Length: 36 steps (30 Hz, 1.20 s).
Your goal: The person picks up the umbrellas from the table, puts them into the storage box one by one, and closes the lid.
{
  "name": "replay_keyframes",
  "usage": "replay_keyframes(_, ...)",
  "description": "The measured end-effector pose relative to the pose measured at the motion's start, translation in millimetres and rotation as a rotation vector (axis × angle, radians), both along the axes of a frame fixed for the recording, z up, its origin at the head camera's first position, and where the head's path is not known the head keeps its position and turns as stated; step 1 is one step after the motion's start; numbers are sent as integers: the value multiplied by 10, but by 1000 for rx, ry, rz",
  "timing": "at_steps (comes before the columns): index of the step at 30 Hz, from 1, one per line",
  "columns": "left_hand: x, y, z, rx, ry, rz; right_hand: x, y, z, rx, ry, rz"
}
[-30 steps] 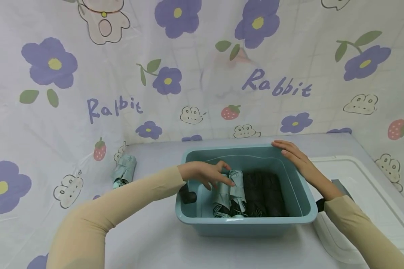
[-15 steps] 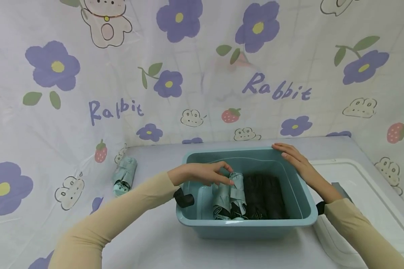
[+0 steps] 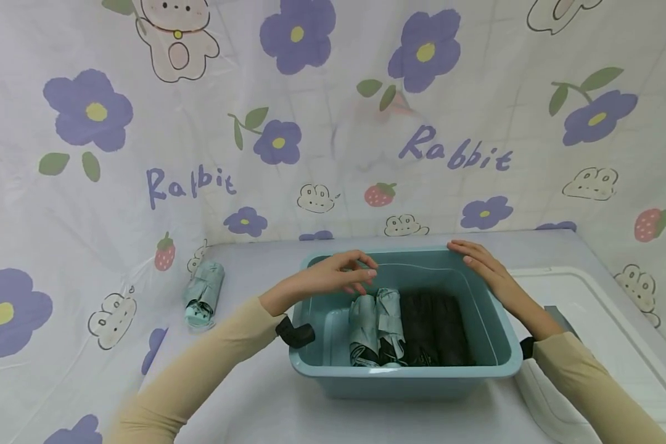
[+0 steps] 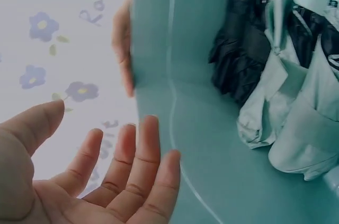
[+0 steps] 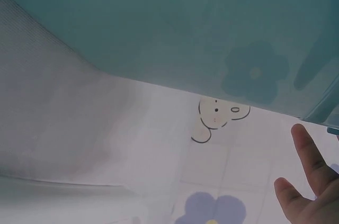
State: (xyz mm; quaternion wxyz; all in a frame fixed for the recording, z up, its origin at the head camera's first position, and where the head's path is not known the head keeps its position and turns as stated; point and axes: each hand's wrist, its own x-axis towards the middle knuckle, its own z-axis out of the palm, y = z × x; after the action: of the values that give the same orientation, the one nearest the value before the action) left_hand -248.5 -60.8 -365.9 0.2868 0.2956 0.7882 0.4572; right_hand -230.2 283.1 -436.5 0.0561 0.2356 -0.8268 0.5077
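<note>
A teal plastic bin (image 3: 405, 370) stands mid-table. Inside lie two folded mint umbrellas (image 3: 377, 320) side by side, with folded black umbrellas (image 3: 435, 327) to their right. My left hand (image 3: 344, 274) hovers over the bin's back left corner, fingers relaxed and holding nothing. In the left wrist view its palm (image 4: 106, 181) is bare, with the mint umbrellas (image 4: 296, 128) and a black one (image 4: 243, 60) beyond it. My right hand (image 3: 477, 259) rests flat on the bin's back right rim. The right wrist view shows its fingers (image 5: 307, 181) beside the bin's outer wall (image 5: 185, 23).
A third folded mint umbrella (image 3: 204, 290) lies on the table to the left, close to the flowered backdrop. A white lid (image 3: 588, 308) lies flat to the right of the bin. The flowered cloth covers both the table and the wall behind.
My left hand has let go of the mint umbrella and risen toward the bin's back left corner. The umbrella stays in the bin. The right hand has kept its place on the rim.
</note>
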Motion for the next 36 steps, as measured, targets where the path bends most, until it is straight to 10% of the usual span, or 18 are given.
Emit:
replay_keyframes(18, -98, -555, -54, 175, 164, 225, 10, -13, 11, -6, -5, -2)
replay_keyframes(36, -106, -1057, -445, 228, 398, 478, 14, -19, 28, 0, -10, -9)
